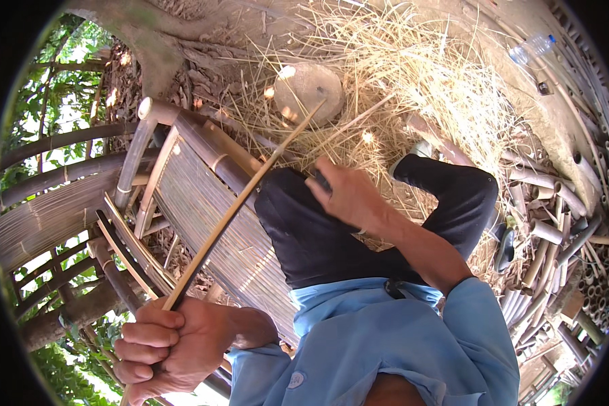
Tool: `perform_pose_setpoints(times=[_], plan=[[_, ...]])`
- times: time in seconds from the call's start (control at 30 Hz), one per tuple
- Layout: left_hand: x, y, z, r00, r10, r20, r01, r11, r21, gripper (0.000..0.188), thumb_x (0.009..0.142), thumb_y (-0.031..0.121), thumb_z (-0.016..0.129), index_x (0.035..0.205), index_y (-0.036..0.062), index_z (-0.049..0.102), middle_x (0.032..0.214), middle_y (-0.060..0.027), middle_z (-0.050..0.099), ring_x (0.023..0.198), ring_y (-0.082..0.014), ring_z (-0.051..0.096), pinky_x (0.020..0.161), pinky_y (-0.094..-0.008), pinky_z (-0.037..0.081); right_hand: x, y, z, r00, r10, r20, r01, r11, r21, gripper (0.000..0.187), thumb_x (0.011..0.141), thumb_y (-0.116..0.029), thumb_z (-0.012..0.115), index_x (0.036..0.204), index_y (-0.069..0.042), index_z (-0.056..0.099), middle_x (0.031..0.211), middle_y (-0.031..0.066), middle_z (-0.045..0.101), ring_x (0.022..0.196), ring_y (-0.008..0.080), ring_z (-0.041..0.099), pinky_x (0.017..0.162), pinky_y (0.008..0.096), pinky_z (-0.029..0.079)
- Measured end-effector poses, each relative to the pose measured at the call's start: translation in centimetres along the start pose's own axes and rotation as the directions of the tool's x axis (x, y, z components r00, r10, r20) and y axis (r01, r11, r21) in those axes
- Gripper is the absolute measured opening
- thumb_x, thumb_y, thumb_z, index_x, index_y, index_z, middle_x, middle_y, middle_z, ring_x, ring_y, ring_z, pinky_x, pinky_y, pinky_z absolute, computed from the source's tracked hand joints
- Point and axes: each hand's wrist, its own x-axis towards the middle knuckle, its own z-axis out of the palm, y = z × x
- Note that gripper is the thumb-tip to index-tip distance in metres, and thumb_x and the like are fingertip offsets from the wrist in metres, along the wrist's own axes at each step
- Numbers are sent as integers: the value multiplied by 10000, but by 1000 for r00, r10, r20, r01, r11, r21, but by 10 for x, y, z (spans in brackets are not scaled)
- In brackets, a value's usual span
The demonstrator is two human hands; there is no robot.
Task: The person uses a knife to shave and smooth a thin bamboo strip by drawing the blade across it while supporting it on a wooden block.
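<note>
A long, split bamboo strip [230, 215] slants up from my left hand [172, 345], which is closed around its lower part. The strip is pale on one side and dark along the other, and its far tip reaches over the edge of a round flat block [309, 91] on the ground. My right hand [355, 196] is above my dark-trousered legs, fingers curled around a small dark object [323, 181]. Most of that object is hidden by the hand, so its kind does not show. The right hand is apart from the strip.
To my left is a slatted bamboo bench [203, 203], with more split strips [132, 254] leaning by it. Loose pale shavings [426, 74] cover the ground ahead. Cut bamboo poles [561, 203] are heaped at the right. A plastic bottle [531, 49] lies at the far right.
</note>
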Motion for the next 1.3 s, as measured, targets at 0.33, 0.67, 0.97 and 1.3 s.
perform_pose_setpoints(times=[0.33,0.67,0.97,1.3], plan=[[0,-8,3,999,53,5,-53,996,65,383,1031,399,528,775,119,472,606,37,234,475,-87,229,387,-246,206,-2,-21,-3,994,-107,-36,109,992,56,246,934,-261,701,991,-64,565,786,143,637,693,331,668,606,439,555],[12,-5,-12,1000,19,19,-20,998,63,371,1016,377,539,760,119,463,626,41,248,490,-94,225,410,-257,195,20,15,6,990,-138,-26,139,989,40,248,975,-325,608,1057,-97,555,730,163,639,648,364,677,543,466,547],[19,-39,11,973,177,-147,-163,981,103,432,1101,396,344,748,151,384,595,76,238,398,-31,243,260,-169,232,36,50,22,981,-188,-43,188,982,-18,200,942,-224,681,972,-64,564,759,157,653,622,350,652,537,447,525],[58,-46,-33,970,242,3,-241,965,106,339,1085,279,275,821,105,399,675,48,321,483,-70,318,390,-211,303,119,248,93,994,64,-84,-65,998,-3,280,968,-267,626,1193,-112,562,743,164,655,648,360,665,577,449,538]])
